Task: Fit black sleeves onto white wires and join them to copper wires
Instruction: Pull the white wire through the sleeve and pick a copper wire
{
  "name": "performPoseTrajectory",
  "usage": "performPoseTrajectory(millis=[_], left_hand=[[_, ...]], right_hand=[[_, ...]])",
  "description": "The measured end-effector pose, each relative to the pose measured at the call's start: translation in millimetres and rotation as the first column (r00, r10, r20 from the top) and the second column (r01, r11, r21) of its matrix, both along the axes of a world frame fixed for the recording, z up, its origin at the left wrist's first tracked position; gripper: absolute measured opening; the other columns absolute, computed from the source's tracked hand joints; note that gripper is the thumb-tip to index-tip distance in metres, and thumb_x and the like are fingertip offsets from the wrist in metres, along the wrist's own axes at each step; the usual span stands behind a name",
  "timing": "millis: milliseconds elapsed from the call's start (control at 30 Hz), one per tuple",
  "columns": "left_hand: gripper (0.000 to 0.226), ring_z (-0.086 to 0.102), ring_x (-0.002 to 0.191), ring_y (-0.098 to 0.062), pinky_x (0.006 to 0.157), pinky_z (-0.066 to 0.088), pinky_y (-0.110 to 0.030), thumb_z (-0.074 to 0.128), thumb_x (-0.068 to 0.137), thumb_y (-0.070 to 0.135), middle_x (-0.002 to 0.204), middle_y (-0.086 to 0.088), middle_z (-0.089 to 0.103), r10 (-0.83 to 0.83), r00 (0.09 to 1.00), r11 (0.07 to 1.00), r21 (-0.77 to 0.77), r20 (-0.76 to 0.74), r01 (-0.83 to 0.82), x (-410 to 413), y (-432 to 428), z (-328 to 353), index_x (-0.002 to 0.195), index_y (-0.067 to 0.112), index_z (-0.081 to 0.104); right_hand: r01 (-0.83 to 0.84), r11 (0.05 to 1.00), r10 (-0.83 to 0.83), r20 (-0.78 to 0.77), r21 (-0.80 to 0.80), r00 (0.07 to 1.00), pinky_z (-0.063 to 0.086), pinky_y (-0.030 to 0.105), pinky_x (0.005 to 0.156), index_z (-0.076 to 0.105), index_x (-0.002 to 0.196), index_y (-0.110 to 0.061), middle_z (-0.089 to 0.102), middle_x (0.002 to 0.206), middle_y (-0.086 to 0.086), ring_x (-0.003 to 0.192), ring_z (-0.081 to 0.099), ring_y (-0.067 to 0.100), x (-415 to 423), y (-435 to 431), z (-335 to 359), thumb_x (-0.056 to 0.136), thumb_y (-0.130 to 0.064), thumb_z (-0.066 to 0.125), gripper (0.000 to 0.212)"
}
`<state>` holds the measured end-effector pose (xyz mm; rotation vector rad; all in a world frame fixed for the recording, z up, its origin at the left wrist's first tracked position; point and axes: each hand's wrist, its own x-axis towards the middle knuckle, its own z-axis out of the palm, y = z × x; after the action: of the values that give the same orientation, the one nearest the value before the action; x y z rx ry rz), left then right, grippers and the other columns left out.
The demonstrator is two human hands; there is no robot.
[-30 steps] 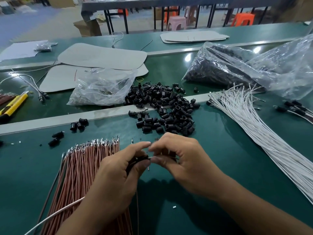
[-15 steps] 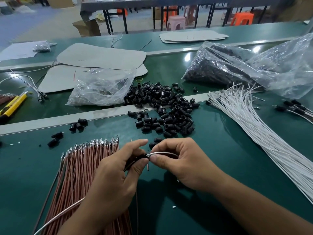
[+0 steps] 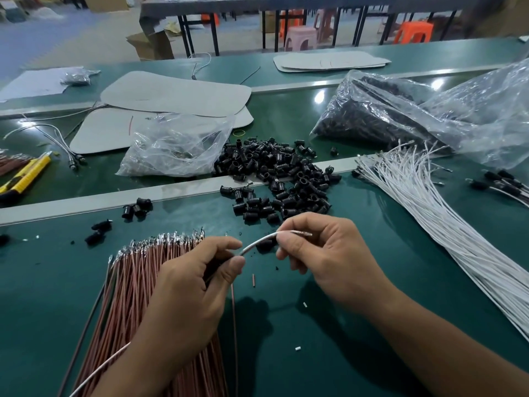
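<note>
My left hand (image 3: 189, 287) grips a black sleeve (image 3: 213, 266), mostly hidden in the fingers, and a copper wire (image 3: 234, 325) hangs down from that hand. A white wire (image 3: 257, 241) arcs out of the sleeve to my right hand (image 3: 323, 259), which pinches it just behind its metal terminal (image 3: 300, 232). The white wire's tail (image 3: 97, 369) trails out under my left wrist. A bundle of copper wires (image 3: 137, 282) lies under my left hand. Loose black sleeves (image 3: 274, 179) are heaped beyond my hands. White wires (image 3: 446, 224) fan out at the right.
A crumpled clear bag (image 3: 177, 147) lies behind the sleeve pile, and a large bag of black parts (image 3: 400, 116) sits at the back right. A yellow utility knife (image 3: 25, 176) is at the far left. Finished sleeved wires (image 3: 503, 181) lie at the right edge. Grey cardboard sheets (image 3: 171, 96) lie behind.
My right hand has moved right and away from the left, drawing the white wire out through the sleeve so a longer arc and its metal terminal now show.
</note>
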<state>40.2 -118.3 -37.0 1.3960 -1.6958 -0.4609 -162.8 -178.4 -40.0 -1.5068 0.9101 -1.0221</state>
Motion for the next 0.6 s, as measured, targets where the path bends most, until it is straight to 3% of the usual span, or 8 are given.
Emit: performPoseTrajectory(millis=[67, 200, 300, 433, 533, 600], left_hand=[[0.025, 0.065, 0.07, -0.001, 0.058, 0.053, -0.018, 0.06, 0.089, 0.037, 0.078, 0.022, 0.066, -0.023, 0.999, 1.0, -0.008, 0.047, 0.023, -2, 1, 1, 0.109, 0.025, 0.069], [0.031, 0.065, 0.082, 0.009, 0.066, 0.054, -0.015, 0.056, 0.091, 0.04, 0.09, 0.031, 0.062, -0.095, 0.989, 0.995, -0.021, 0.116, 0.099, -9, 2, 2, 0.114, 0.022, 0.068], [0.012, 0.065, 0.066, -0.007, 0.055, 0.052, -0.023, 0.061, 0.094, 0.034, 0.072, 0.018, 0.065, -0.056, 0.996, 0.998, -0.027, 0.065, 0.057, -7, 2, 2, 0.098, 0.026, 0.069], [0.013, 0.06, 0.053, -0.014, 0.045, 0.047, -0.023, 0.056, 0.089, 0.03, 0.069, 0.003, 0.064, -0.008, 1.0, 1.0, -0.02, -0.029, 0.008, -8, 4, 5, 0.082, 0.024, 0.065], [0.016, 0.055, 0.049, -0.016, 0.043, 0.045, -0.031, 0.052, 0.089, 0.032, 0.063, 0.002, 0.06, 0.021, 1.0, 1.0, -0.017, 0.003, -0.02, -9, 4, 6, 0.079, 0.024, 0.062], [0.016, 0.053, 0.047, -0.014, 0.041, 0.043, -0.03, 0.052, 0.089, 0.035, 0.068, 0.004, 0.061, 0.027, 1.0, 1.0, -0.011, 0.012, -0.027, -8, 4, 6, 0.079, 0.026, 0.061]], right_hand=[[-0.034, 0.997, 0.026, -0.114, -0.073, 0.993, 0.051, 0.022, 0.058, 0.073, 0.087, -0.017, 0.073, 0.074, 0.001, 0.061, 0.063, 0.01, 2, 3, -1, 0.095, -0.013, 0.068, 0.01], [-0.102, 0.987, 0.075, -0.207, -0.126, 0.976, 0.057, 0.039, 0.069, 0.072, 0.092, -0.018, 0.071, 0.076, -0.002, 0.07, 0.067, 0.018, 16, 14, -6, 0.095, -0.016, 0.065, 0.008], [-0.072, 0.992, 0.052, -0.178, -0.105, 0.983, 0.056, 0.032, 0.068, 0.068, 0.091, -0.02, 0.071, 0.077, -0.001, 0.07, 0.066, 0.013, 16, 13, -7, 0.098, -0.018, 0.063, 0.008], [-0.032, 0.998, 0.026, -0.125, -0.046, 0.992, 0.048, 0.016, 0.064, 0.065, 0.092, -0.02, 0.072, 0.078, 0.0, 0.068, 0.063, 0.007, 10, 8, -5, 0.099, -0.019, 0.062, 0.007], [-0.026, 0.995, 0.013, -0.123, -0.099, 0.992, 0.05, 0.019, 0.063, 0.066, 0.091, -0.022, 0.072, 0.079, -0.002, 0.068, 0.064, 0.008, 10, 9, -6, 0.097, -0.023, 0.064, 0.007], [0.009, 0.987, -0.027, -0.106, -0.162, 0.994, 0.055, 0.033, 0.064, 0.068, 0.089, -0.021, 0.07, 0.077, -0.002, 0.068, 0.064, 0.015, 10, 10, -6, 0.096, -0.024, 0.066, 0.008]])
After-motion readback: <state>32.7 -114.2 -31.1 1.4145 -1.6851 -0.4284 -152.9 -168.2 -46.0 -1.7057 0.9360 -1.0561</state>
